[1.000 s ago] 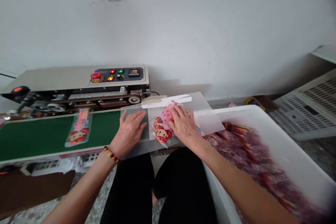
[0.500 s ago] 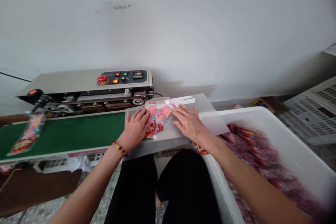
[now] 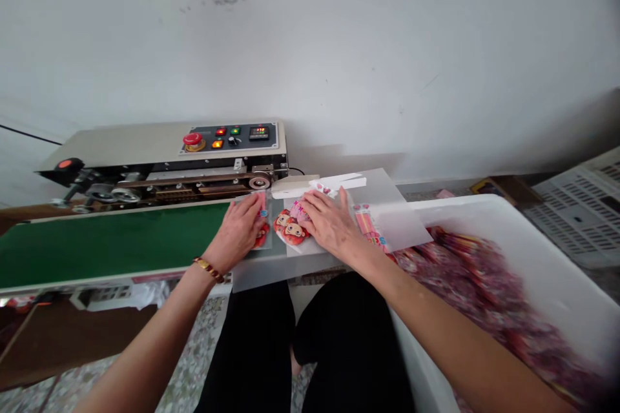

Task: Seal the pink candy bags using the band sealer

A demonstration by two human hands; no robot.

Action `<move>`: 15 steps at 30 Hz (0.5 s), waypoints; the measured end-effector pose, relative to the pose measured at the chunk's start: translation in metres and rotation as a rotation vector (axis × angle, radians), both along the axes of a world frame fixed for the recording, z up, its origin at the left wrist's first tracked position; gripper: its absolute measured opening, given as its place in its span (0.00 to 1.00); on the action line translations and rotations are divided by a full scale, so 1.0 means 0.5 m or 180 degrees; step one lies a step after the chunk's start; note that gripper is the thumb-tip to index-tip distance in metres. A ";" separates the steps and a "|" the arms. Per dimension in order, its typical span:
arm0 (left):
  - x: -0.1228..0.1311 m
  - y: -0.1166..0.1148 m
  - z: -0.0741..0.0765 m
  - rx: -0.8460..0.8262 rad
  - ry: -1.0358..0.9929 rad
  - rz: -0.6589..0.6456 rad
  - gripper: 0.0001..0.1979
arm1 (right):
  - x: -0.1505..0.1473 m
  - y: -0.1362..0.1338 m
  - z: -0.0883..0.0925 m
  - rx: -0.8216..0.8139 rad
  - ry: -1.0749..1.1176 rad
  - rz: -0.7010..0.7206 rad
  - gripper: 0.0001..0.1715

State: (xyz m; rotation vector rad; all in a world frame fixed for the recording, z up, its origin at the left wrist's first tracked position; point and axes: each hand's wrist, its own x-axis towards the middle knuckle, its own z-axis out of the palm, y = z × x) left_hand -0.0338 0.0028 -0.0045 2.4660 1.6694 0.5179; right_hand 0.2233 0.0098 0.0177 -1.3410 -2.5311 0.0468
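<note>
Packet (image 3: 262, 237) lies under the left hand (image 3: 236, 232) at the right end of the belt (image 3: 135, 242), more packets (image 3: 292, 231) under the right hand (image 3: 330, 221) beyond that end; both hands rest unclenched. Light pressure should keep edges straight.

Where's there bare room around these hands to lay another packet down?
Most room: the green belt, left of the left hand, in front of the machine. Smaller: the far right corner of the pale sheet, between the white strips and the packet past the right hand. Crowded: under and between both hands, and the white tub.
</note>
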 end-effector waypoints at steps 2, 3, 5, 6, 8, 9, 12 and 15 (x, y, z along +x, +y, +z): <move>-0.048 -0.006 -0.001 0.0012 0.0092 0.0152 0.24 | -0.011 0.013 0.006 -0.0201 0.0010 0.0152 0.22; -0.068 -0.008 0.001 0.0055 0.0161 0.0275 0.24 | -0.020 0.022 0.010 -0.0327 0.0031 0.0257 0.22; -0.086 -0.012 0.010 0.0256 0.0258 0.0562 0.22 | -0.037 0.038 0.020 -0.0583 0.0109 0.0485 0.22; -0.081 -0.014 0.016 0.0368 0.0253 0.0609 0.21 | -0.043 0.045 0.026 -0.0698 0.0160 0.0583 0.22; -0.043 -0.017 0.028 0.0475 0.0127 0.0343 0.19 | -0.044 0.051 0.036 -0.0832 0.0288 0.0661 0.22; -0.012 -0.018 0.032 0.0450 0.0034 0.0067 0.19 | -0.039 0.049 0.040 -0.0821 0.0369 0.0602 0.22; 0.089 -0.015 0.036 0.0228 -0.0108 -0.0493 0.21 | -0.008 0.029 0.043 -0.0518 0.0557 0.0164 0.23; 0.138 -0.007 0.030 0.0092 -0.0039 -0.0411 0.25 | 0.022 0.005 0.035 -0.0291 0.0431 -0.0033 0.25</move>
